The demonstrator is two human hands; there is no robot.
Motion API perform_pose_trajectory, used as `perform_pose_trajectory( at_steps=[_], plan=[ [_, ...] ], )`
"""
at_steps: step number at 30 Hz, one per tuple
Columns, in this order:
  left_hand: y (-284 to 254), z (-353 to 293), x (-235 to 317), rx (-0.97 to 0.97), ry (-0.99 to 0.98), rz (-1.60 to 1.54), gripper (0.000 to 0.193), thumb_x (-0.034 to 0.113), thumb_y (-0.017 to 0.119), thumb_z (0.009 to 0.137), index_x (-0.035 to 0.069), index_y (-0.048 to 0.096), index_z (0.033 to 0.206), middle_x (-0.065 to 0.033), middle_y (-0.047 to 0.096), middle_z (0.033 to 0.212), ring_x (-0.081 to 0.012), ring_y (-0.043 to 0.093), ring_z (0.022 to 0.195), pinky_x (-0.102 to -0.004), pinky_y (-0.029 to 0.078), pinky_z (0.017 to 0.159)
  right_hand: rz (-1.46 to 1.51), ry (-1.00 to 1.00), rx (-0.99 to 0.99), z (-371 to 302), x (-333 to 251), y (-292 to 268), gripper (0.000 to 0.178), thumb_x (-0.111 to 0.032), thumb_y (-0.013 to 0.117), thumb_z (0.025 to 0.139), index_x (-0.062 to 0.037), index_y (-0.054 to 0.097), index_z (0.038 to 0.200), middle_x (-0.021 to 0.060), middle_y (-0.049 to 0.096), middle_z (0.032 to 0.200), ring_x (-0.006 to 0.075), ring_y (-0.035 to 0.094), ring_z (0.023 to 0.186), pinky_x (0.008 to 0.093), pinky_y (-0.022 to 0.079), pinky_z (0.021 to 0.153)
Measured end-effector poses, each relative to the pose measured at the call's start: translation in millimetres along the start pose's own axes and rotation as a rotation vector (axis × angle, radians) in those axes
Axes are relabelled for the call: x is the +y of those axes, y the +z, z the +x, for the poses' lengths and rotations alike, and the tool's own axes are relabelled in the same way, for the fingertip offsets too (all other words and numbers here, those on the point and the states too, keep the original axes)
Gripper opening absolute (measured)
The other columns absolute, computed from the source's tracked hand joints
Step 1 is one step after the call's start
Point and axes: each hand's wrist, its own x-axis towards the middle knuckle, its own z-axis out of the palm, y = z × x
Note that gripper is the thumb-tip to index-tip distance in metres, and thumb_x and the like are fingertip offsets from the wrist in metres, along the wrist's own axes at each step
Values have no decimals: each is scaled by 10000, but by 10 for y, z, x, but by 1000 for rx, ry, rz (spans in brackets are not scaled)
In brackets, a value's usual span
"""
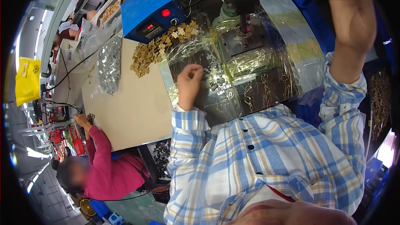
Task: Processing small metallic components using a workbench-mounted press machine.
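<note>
I see small metal pieces (pixel 220 84) on plastic film (pixel 230 107) beside the left hand (pixel 189 82), pinched together, on what I can't tell. Right hand (pixel 353 18) raised, grip unreadable. Pieces look light, stiff, slippery: pinch edges.

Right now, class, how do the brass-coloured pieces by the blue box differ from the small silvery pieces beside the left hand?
Colour: the brass-coloured pieces are dull gold; the silvery pieces are pale grey.
Spread: the brass-coloured pieces form a broad, crowded heap; the silvery pieces make a smaller scatter.
Place: the brass-coloured pieces lie along the front of the blue box; the silvery pieces lie just right of the left hand.
Shared: both are groups of many small pieces.
</note>
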Motion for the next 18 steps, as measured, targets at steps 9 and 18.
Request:
perform_pose_trajectory(
  at_steps=[9, 18],
  plan=[
    [131, 47, 184, 67, 261, 850, 220, 255, 626, 780, 39, 617, 734, -118, 611, 754, -307, 581, 649, -377, 443, 556, -242, 212, 36, -126, 25, 40, 218, 8, 468, 842, 23, 562, 1038, 146, 578, 1069, 262, 547, 979, 386, 439, 846],
    [-79, 121, -93, -135, 267, 314, 166, 122, 616, 781, 95, 667, 937, -101, 623, 828, -204, 589, 662, -296, 453, 600, -225, 176, -43, -67, 58, -188, 197, -57, 466, 871, 15, 567, 1024, 135, 594, 1024, 262, 552, 933, 398, 427, 834]
  ],
)
